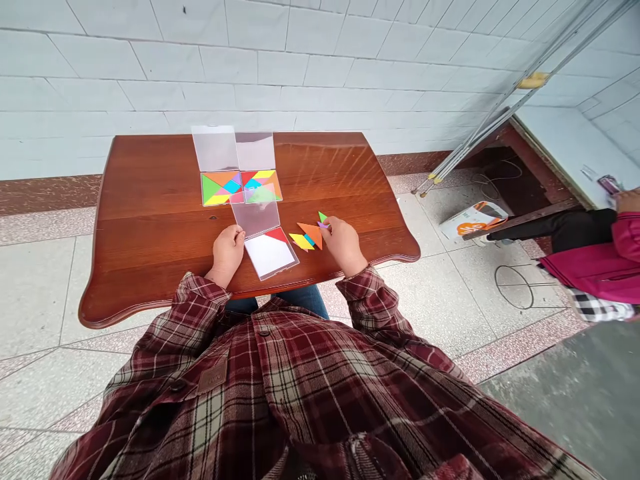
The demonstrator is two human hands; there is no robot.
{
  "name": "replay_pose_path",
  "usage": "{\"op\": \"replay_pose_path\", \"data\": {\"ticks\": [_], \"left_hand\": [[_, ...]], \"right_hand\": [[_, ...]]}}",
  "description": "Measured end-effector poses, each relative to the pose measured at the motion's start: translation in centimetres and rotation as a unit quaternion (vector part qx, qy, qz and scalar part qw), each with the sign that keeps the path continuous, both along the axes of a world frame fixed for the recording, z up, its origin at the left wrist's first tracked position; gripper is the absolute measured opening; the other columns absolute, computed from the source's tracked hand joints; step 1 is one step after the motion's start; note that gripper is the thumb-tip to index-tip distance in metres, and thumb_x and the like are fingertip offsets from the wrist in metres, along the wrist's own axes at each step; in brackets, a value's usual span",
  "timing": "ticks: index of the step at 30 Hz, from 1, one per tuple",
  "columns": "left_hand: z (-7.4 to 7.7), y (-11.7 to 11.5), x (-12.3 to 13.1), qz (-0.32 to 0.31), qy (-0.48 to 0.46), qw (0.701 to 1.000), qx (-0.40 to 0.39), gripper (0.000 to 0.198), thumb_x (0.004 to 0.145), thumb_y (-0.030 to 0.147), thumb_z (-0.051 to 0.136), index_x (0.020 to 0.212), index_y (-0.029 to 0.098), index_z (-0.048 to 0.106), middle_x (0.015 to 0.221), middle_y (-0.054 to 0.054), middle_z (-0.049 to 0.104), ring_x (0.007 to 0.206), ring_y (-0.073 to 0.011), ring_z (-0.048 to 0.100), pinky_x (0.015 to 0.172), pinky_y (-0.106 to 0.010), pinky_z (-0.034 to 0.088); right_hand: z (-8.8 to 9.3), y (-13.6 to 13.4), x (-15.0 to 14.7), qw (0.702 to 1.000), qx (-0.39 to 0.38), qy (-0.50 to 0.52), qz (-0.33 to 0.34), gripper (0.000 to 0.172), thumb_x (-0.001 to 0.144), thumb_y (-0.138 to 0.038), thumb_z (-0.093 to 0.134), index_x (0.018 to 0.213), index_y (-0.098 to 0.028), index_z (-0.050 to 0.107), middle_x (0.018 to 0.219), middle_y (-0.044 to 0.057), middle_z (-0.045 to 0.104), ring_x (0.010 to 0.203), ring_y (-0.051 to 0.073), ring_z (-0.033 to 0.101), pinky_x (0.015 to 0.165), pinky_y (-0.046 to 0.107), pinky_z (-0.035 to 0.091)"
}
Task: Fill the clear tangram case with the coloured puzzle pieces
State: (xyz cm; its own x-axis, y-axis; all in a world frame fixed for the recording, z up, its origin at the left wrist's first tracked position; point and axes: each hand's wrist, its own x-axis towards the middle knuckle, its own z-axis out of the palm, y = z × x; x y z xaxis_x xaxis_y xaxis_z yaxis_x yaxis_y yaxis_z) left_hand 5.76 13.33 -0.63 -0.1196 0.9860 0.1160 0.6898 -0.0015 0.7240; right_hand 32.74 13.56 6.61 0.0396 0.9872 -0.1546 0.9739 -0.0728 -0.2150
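Observation:
In front of me lies an open clear plastic tangram case [273, 259], its lid tilted up and a red triangle [278, 234] in the far right corner of its white base. My left hand [228, 253] is closed at the case's left edge, near the hinge. To the right sits a loose group of tangram pieces: an orange triangle [311, 235], a yellow parallelogram [301, 241] and a green triangle [323, 217]. Over the right end of this group my right hand [344, 245] has its fingers pinched at a small purple piece [323, 225], partly hidden by the fingertips.
Two filled tangram cases [215, 199] stand side by side farther back, lids raised against the wall side. The wooden table [150, 227] has a curved front edge. Crutches [473, 143] lean right, near a white box [473, 220]. Another person's sleeve [600, 233] shows at far right.

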Motion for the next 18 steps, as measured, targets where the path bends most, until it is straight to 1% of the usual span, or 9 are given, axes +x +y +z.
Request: {"op": "replay_pose_path", "data": {"ticks": [2, 4, 7, 9, 12, 16, 18], "left_hand": [[-0.1, 0.1, 0.0, 0.003, 0.002, 1.0, 0.002, 0.014, 0.086, 0.029, 0.045, 0.081, 0.021, 0.055, 0.083, -0.004, 0.064, 0.08, -0.0185, 0.057, 0.079, -0.031, 0.042], [-0.2, 0.1, -0.1, 0.006, 0.006, 1.0, 0.004, 0.014, 0.086, 0.029, 0.045, 0.081, 0.021, 0.055, 0.083, -0.004, 0.064, 0.08, -0.0186, 0.057, 0.08, -0.031, 0.043], [-0.2, 0.1, -0.1, 0.004, 0.008, 1.0, 0.004, 0.014, 0.086, 0.028, 0.045, 0.081, 0.021, 0.056, 0.084, -0.005, 0.065, 0.081, -0.0187, 0.057, 0.08, -0.031, 0.043], [-0.3, 0.1, -0.1, 0.003, 0.007, 1.0, 0.005, 0.014, 0.086, 0.029, 0.045, 0.082, 0.021, 0.056, 0.084, -0.004, 0.065, 0.081, -0.0188, 0.058, 0.08, -0.031, 0.043], [-0.3, 0.1, -0.1, 0.004, 0.007, 1.0, 0.004, 0.015, 0.086, 0.029, 0.044, 0.082, 0.021, 0.056, 0.085, -0.005, 0.065, 0.082, -0.0191, 0.058, 0.08, -0.032, 0.043], [-0.2, 0.1, -0.1, 0.002, 0.01, 1.0, 0.003, 0.015, 0.086, 0.029, 0.044, 0.082, 0.021, 0.057, 0.084, -0.005, 0.065, 0.082, -0.0195, 0.058, 0.079, -0.032, 0.043], [-0.1, 0.0, -0.1, 0.001, 0.006, 1.0, 0.004, 0.015, 0.086, 0.029, 0.045, 0.082, 0.021, 0.057, 0.083, -0.005, 0.065, 0.081, -0.0193, 0.058, 0.08, -0.032, 0.043]], "right_hand": [[-0.4, -0.2, 0.6, 0.999, -0.033, -0.021, 0.001, 0.034, 0.095, -0.032, 0.043, 0.12, -0.013, 0.057, 0.112, 0.016, 0.067, 0.101, 0.026, 0.063, 0.078, 0.03, 0.044], [-1.1, -0.3, 0.3, 0.997, -0.061, -0.039, 0.008, 0.04, 0.095, -0.035, 0.044, 0.126, -0.011, 0.052, 0.115, 0.018, 0.066, 0.103, 0.026, 0.063, 0.079, 0.03, 0.044], [-2.2, -0.2, -0.6, 0.997, -0.059, -0.055, -0.011, 0.049, 0.095, -0.038, 0.045, 0.134, -0.009, 0.043, 0.123, 0.021, 0.061, 0.106, 0.026, 0.063, 0.08, 0.03, 0.045], [-2.6, 0.1, -0.9, 0.997, -0.053, -0.05, -0.026, 0.051, 0.095, -0.039, 0.046, 0.135, -0.009, 0.042, 0.123, 0.023, 0.06, 0.106, 0.027, 0.063, 0.08, 0.03, 0.046], [-2.9, 0.7, -0.6, 0.997, -0.068, -0.02, -0.03, 0.047, 0.093, -0.038, 0.05, 0.13, -0.009, 0.045, 0.118, 0.021, 0.064, 0.105, 0.027, 0.064, 0.078, 0.031, 0.046], [-3.0, 1.1, 0.1, 0.994, -0.091, 0.035, -0.044, 0.044, 0.09, -0.034, 0.054, 0.128, -0.012, 0.046, 0.115, 0.016, 0.067, 0.103, 0.024, 0.065, 0.078, 0.029, 0.047], [-2.8, 1.1, 0.2, 0.993, -0.101, 0.041, -0.055, 0.044, 0.09, -0.034, 0.054, 0.127, -0.012, 0.047, 0.114, 0.015, 0.067, 0.102, 0.023, 0.065, 0.078, 0.029, 0.047]]}}
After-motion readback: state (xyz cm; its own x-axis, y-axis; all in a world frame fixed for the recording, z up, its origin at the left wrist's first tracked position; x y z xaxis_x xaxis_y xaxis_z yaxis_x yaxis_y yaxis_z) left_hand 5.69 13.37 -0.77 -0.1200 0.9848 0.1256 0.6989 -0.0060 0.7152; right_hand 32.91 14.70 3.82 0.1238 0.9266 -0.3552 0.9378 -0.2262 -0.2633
